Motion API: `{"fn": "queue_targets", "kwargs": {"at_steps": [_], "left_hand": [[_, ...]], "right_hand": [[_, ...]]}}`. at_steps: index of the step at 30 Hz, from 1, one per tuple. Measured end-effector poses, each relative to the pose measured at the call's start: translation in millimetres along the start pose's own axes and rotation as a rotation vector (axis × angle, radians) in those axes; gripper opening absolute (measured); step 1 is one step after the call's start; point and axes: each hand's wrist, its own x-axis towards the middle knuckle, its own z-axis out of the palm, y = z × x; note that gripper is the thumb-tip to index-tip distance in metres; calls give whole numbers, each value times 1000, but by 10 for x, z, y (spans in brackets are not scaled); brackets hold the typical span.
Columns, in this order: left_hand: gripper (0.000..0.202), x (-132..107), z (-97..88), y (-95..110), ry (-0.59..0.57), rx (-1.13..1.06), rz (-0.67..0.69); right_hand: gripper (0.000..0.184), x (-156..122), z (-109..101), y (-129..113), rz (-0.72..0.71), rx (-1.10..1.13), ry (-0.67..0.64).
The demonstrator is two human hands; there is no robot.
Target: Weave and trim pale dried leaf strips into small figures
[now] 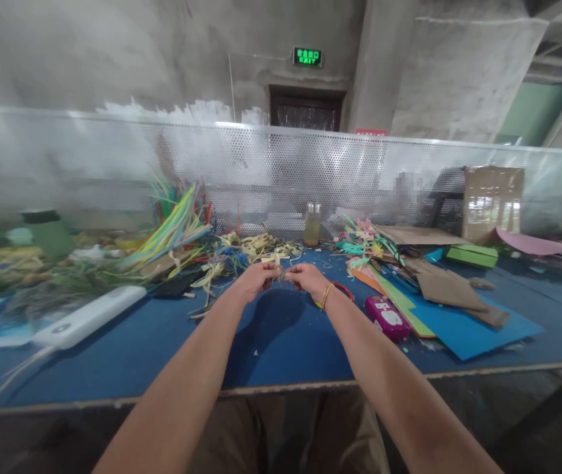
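Both my hands meet over the middle of the blue table (281, 336). My left hand (257, 279) is closed in a pinch, its fingertips turned toward the right. Opposite it, my right hand (308, 279) also pinches, with a gold bracelet (327, 295) on the wrist. Something thin and small seems to lie between the fingertips, too fine to name. Just beyond the hands are pale yellow curled strips (256, 245). Partly hidden behind my right wrist is a red, ring-shaped thing (344, 290).
A white power strip (93, 316) and a bundle of coloured strips (182, 227) are on the left. To the right are a magenta case (387, 318), blue sheets (488, 329) and cardboard pieces (449, 286). A bottle (312, 225) stands before the perforated metal screen (281, 158).
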Motion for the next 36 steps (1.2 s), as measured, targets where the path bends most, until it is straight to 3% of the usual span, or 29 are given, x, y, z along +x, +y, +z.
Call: {"fn": "queue_targets", "kwargs": {"at_steps": [23, 33, 36], "left_hand": [[22, 17, 1, -25, 13, 58, 47], [28, -59, 47, 36, 51, 127, 40], [28, -59, 50, 33, 62, 143, 53]], "right_hand": [[7, -49, 15, -32, 5, -17, -33], [12, -16, -8, -16, -188, -450, 95], [13, -19, 0, -6, -212, -489, 131]]}}
